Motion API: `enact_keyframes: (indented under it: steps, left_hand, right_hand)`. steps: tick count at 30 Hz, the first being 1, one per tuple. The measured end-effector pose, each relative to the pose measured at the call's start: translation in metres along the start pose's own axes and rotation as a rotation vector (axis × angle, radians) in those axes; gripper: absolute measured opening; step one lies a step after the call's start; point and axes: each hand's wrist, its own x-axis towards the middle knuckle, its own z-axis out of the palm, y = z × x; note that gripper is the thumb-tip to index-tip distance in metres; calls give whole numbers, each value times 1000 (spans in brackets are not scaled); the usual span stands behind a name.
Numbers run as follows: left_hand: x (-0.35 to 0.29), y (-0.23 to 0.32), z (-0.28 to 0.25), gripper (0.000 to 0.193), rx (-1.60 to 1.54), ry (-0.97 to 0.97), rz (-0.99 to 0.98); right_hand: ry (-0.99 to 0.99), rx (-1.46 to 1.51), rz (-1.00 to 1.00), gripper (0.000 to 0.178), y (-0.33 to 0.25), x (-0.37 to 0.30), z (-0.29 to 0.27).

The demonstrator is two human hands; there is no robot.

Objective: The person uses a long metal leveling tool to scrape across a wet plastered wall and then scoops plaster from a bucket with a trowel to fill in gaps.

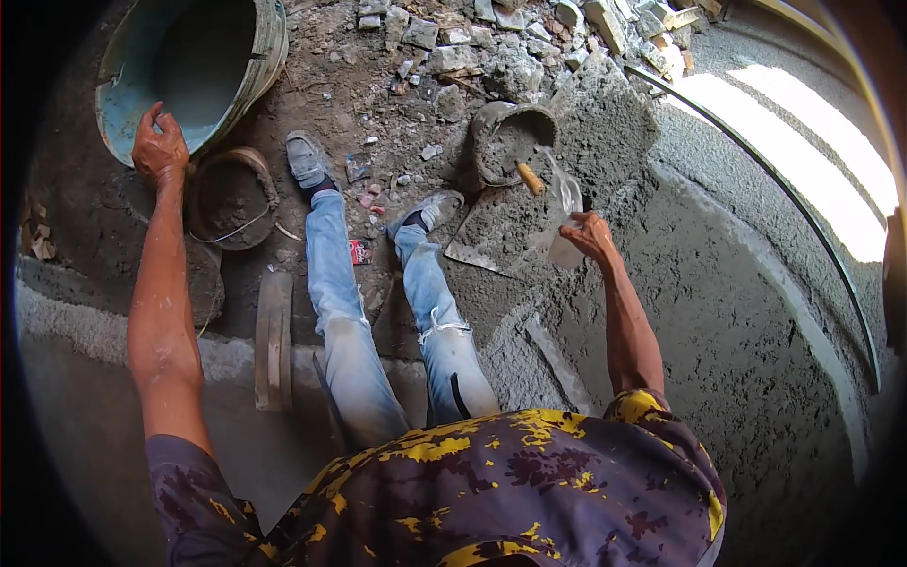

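Note:
My left hand (161, 146) is at the near rim of a large, worn blue tub (267, 71) that holds cloudy grey water (200, 71). Its fingers are slightly bent and apart, with nothing in them; whether they touch the rim I cannot tell. My right hand (590, 235) is closed around a translucent plastic container (564, 253). Clear water (567, 187) shows just beyond it, above wet grey mortar (605, 132). Close by, a wooden tool handle (530, 178) sticks out near the mouth of a mortar-caked bucket (482, 142) lying tilted.
Beside the tub stands another bucket (267, 168) with mortar in it. Broken rubble (453, 59) lies at the far side. A flat metal blade (472, 257) rests by my right shoe (436, 210). A wooden piece (274, 340) lies left of my legs, and a dark hose (794, 194) curves along the right.

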Motion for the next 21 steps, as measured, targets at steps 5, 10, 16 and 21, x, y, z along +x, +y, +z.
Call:
enact_keyframes:
  steps: [5, 10, 16, 21]
  left_hand:
    - [3, -1, -3, 26, -15, 3, -34]
    - [13, -3, -6, 25, -40, -27, -34]
    - [30, -4, -23, 23, -12, -43, -14]
    - [38, -10, -26, 23, -60, -67, -51]
  right_hand:
    - [-89, 61, 33, 61, -15, -12, -14]
    - [-132, 48, 18, 60, -60, -25, -48]
    - [-47, 395, -340, 64, -265, -38, -92]
    - [17, 649, -807, 63, -515, -23, -84]
